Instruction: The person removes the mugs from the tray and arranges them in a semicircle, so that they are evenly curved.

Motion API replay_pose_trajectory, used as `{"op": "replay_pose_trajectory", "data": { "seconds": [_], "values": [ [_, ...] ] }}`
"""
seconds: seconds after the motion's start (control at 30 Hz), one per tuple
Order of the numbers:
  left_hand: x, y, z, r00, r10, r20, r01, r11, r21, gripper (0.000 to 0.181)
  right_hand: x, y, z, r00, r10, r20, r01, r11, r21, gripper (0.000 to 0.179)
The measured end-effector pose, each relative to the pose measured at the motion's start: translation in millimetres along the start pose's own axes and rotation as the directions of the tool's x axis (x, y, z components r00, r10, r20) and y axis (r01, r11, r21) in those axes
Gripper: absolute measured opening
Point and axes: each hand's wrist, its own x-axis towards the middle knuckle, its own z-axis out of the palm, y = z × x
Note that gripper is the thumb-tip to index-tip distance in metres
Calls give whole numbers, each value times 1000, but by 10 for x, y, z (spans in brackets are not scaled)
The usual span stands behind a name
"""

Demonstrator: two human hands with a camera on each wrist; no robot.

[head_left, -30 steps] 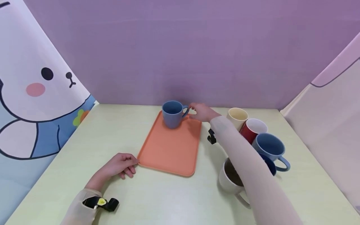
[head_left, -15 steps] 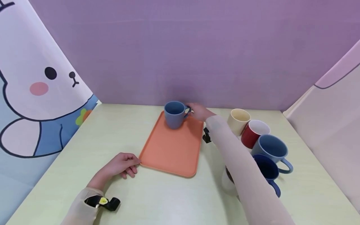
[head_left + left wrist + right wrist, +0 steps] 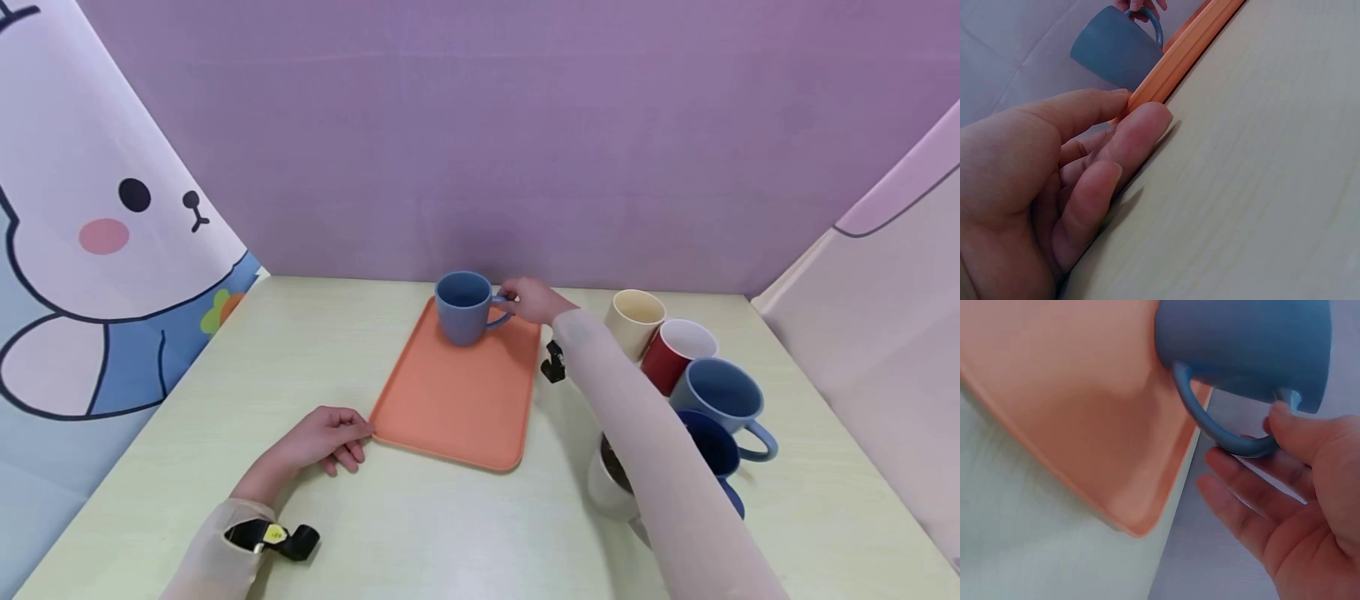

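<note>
A blue mug (image 3: pixel 462 308) stands upright near the far end of an orange tray (image 3: pixel 457 400). My right hand (image 3: pixel 531 300) is at its right side and pinches the top of the handle between thumb and fingers, as the right wrist view shows at the blue handle (image 3: pixel 1235 445). My left hand (image 3: pixel 322 437) lies at the tray's near left corner. In the left wrist view the thumb and a finger of that hand (image 3: pixel 1079 144) pinch the orange rim (image 3: pixel 1166 72); its other fingers are loosely curled.
To the right stand a cream cup (image 3: pixel 636 321), a red cup (image 3: pixel 667 362), a blue mug (image 3: pixel 722 392) and a dark blue mug (image 3: pixel 708 442), close together. A white mug (image 3: pixel 609 490) is partly hidden by my right sleeve. A purple backdrop (image 3: pixel 487 150) rises behind the table.
My right hand has closed onto the blue mug's handle, which it was only reaching at first. The handle has turned slightly toward me. My left hand has stayed at the tray corner.
</note>
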Motion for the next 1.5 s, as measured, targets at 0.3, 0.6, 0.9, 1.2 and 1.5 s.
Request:
{"op": "replay_pose_trajectory", "data": {
  "seconds": [0.3,0.6,0.9,1.2,1.5],
  "values": [
    [9,13,-1,1000,-3,-2,3,1000,-8,28,-56,25,31,989,84,124,-127,911,393,28],
    [23,-25,-4,1000,-10,-7,10,1000,-6,28,-130,63,74,955,54,291,-219,790,573,32],
    [24,-26,3,1000,-11,-13,11,1000,-13,28,-201,-83,117,904,76,422,-376,614,694,26],
    [16,-26,-1,1000,-13,-18,13,1000,-14,28,-247,-238,242,906,109,408,-395,565,724,23],
    [6,-14,3,1000,-6,-10,6,1000,-16,28,-285,-389,279,912,212,351,-409,498,764,17]
  ]
}}
